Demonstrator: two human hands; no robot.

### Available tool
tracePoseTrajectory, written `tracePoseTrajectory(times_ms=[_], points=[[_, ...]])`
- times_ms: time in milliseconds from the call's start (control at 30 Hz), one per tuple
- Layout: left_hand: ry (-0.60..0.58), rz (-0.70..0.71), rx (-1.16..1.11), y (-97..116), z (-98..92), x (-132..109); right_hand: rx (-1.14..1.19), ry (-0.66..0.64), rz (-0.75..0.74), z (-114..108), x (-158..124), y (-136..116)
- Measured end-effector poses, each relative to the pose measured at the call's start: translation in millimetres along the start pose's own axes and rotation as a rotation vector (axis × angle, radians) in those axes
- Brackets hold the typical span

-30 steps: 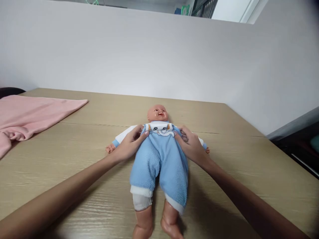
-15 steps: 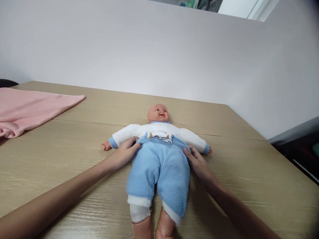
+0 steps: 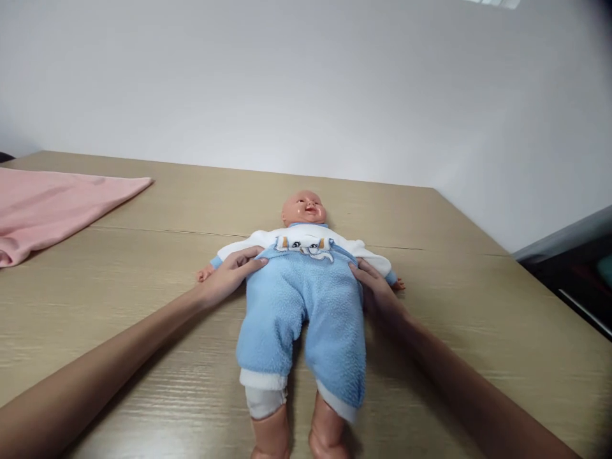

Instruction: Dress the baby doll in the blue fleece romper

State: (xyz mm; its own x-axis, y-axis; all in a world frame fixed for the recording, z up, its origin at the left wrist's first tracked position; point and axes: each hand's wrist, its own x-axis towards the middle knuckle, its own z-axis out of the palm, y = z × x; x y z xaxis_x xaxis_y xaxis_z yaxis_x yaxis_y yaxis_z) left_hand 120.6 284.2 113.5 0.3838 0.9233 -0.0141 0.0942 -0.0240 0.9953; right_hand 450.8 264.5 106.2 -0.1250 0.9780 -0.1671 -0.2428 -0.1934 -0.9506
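On the table (image 3: 478, 312), dead centre, lies the doll (image 3: 305, 209), face-up, head to twelve; left hand (image 3: 234, 268) at ten o'clock, right hand (image 3: 377, 288) at two, each pinching the top of the blue trousers (image 3: 275, 303)! Careful: one uneven tug could twist them or drag the doll crooked.

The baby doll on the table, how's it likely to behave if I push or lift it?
The baby doll probably won't roll readily, lying on its back with arms spread. Its shiny head looks hard and may be slippery to hold. The fuzzy blue trousers look soft and creased, so they'd likely bunch when gripped.
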Motion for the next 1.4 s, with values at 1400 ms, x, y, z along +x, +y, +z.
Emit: tracePoseTrajectory(times_ms=[1400], points=[[0.409,0.262,-0.106,-17,35.0,-7,-1.346,-0.453,-0.718,148,80,-89]])
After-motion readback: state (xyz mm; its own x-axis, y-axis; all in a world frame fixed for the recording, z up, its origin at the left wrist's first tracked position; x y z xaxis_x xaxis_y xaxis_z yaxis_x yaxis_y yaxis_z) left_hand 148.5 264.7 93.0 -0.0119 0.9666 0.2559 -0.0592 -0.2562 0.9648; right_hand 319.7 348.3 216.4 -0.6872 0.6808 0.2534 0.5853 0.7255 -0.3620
